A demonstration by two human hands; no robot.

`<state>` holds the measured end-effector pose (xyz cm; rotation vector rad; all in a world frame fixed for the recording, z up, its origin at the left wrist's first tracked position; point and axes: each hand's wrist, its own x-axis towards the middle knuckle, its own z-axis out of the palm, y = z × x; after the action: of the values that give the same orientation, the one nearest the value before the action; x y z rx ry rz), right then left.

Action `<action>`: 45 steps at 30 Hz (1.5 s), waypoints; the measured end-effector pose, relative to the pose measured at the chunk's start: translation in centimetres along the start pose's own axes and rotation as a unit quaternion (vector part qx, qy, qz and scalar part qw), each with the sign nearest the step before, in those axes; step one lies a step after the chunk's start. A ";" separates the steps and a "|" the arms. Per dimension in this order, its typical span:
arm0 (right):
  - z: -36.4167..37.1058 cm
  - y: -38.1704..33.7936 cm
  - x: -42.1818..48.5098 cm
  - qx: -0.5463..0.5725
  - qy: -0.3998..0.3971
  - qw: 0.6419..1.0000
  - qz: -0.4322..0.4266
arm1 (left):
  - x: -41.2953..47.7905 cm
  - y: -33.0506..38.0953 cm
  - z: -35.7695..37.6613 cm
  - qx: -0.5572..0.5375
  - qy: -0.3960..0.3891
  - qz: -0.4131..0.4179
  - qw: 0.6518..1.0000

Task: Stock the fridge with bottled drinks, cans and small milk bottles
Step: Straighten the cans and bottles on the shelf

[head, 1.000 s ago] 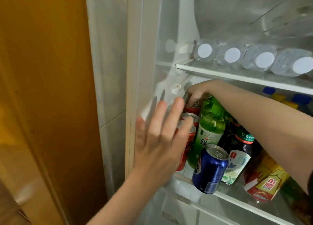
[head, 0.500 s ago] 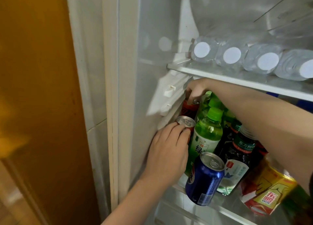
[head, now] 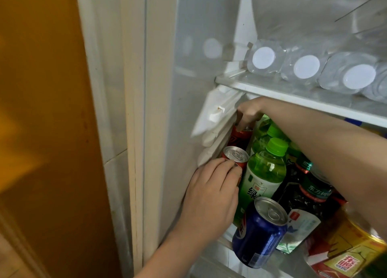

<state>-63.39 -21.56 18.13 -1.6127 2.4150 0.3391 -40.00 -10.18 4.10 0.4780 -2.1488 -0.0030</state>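
Red with a silver top, the front red can (head: pixel 235 157) stands at the left end of the fridge's lower shelf (head: pixel 222 256), close against the inner wall (head: pixel 188 89). I see my left hand (head: pixel 211 196) wrapped round its body, fingers (head: pixel 217 163) curled just under the rim. Directly behind it, my right hand (head: pixel 248 113) grips the rear red can (head: pixel 240 136) by its top, reaching in beneath the upper shelf (head: pixel 293 93). A green-capped bottle (head: pixel 263 173) stands just beside the front can, with a blue can (head: pixel 259 229) nearer the shelf's front edge. Dark tea bottles (head: pixel 307 194) and a yellow pack (head: pixel 345 252) crowd the right. Water bottles (head: pixel 306 67) lie on the shelf above.
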 end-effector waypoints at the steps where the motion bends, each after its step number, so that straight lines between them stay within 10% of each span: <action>1: 0.0 0.0 -0.1 -0.008 -0.004 1.000 0.007 | 0.0 0.0 0.1 0.000 0.000 0.000 1.000; 35: -0.2 -2.7 -9.2 -0.079 0.150 0.984 -0.046 | -0.2 0.8 -0.5 -0.028 -0.022 -0.043 0.998; 45: 1.0 -4.4 -14.7 -0.060 0.043 0.992 -0.102 | -0.7 0.9 -1.0 -0.109 -0.058 -0.103 0.987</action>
<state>-53.77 -9.98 21.39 -1.9445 2.3012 0.3931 -39.13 -8.93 4.28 0.5806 -2.1701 -0.3870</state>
